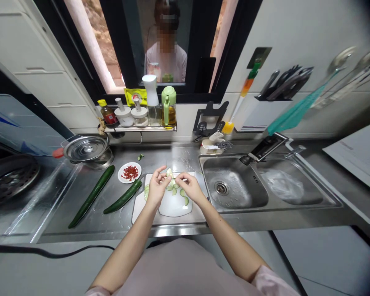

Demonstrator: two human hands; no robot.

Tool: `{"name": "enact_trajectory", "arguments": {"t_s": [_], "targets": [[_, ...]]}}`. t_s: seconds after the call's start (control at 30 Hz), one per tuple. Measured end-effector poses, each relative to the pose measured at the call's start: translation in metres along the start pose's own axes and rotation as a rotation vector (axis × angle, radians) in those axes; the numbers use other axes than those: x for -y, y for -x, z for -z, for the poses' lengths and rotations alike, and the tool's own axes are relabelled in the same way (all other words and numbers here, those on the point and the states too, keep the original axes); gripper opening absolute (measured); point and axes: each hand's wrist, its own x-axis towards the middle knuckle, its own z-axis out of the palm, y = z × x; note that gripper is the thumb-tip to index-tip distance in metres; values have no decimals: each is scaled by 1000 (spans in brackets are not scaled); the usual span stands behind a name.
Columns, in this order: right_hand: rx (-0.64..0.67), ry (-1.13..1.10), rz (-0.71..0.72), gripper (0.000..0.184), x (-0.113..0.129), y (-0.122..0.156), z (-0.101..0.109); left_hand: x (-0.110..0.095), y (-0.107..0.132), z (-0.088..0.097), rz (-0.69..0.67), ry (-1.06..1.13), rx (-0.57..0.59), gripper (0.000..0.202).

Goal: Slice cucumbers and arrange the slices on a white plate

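Observation:
Over a white plate [175, 207] on a white cutting board [142, 205], my left hand [156, 187] and my right hand [188, 187] meet, fingers pinched on a small stack of cucumber slices [169, 173] between them. More pale green cucumber slices [185, 199] lie on the plate along its far and right rim. Left of the board lie a shorter cucumber [123, 197] and a long whole cucumber [91, 196]. A small white dish of chopped red chili [130, 172] sits just behind them.
A steel sink [234, 189] with a black faucet [263, 149] lies right of the board. A lidded pot [86, 150] stands at the left. Condiment bottles [154, 102] fill a rack under the window, which reflects a person. Knives hang at right [283, 84].

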Motion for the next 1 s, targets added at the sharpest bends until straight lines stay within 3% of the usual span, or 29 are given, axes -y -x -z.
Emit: {"name": "enact_trajectory", "arguments": {"t_s": [0.23,0.37,0.5,0.67,0.83,1.0], "targets": [[91,-61,-140,18,-6,-2,12,10,4,-4,33,1,9,62],[149,-49,-200,20,-21,-4,20,24,7,-3,86,0,21,59],[176,-5,-253,24,-52,-3,27,51,11,-2,121,-46,4,48],[172,181,-316,18,-94,5,31,99,15,0,208,-161,-7,43],[145,415,-360,8,-118,11,30,132,15,2,298,-503,23,31],[167,562,-388,7,-125,11,28,132,12,-2,315,-854,81,24]]}}
